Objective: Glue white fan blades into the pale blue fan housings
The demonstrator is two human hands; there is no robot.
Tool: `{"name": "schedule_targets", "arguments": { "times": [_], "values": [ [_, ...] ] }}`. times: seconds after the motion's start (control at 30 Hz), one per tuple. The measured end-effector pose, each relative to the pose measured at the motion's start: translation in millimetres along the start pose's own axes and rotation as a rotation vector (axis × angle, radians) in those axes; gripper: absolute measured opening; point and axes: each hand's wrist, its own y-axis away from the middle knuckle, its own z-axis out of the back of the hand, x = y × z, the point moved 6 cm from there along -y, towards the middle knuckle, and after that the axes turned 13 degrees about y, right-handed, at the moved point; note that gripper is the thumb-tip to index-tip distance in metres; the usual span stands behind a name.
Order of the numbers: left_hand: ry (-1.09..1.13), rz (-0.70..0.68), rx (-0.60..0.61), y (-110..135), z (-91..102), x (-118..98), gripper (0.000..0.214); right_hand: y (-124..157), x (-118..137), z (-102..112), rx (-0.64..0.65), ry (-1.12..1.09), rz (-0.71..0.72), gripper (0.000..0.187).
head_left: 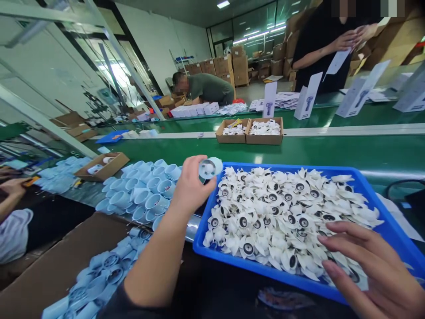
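Note:
My left hand is raised over the left edge of a blue tray and is closed on a pale blue round fan housing. My right hand lies spread with fingers apart over the white fan blades that fill the tray, touching the ones at the near right. I cannot see anything gripped in it. A heap of pale blue housings lies just left of my left hand.
A green conveyor belt runs across behind the tray, carrying two cardboard boxes of white parts. More blue housings lie on brown cardboard at near left. White product cartons stand beyond. Other people work at far left and across the belt.

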Motion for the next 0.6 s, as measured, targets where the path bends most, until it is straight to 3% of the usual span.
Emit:
{"name": "schedule_targets", "arguments": {
  "times": [0.13,0.23,0.43,0.6],
  "values": [
    [-0.122,0.148,0.130,-42,-27.7,62,0.054,-3,6,-4,-0.018,-0.026,-0.004,0.023],
    [-0.182,0.212,0.268,-69,-58.9,93,0.052,-8,7,-4,-0.044,-0.008,-0.121,0.027],
    [-0.304,0.338,0.551,-101,-107.5,133,0.042,-13,2,4,-0.108,0.047,-0.240,0.039],
    [-0.408,0.410,0.774,-105,-113.2,152,0.036,-1,-12,7,-0.089,0.062,-0.208,0.032]
  ]
}}
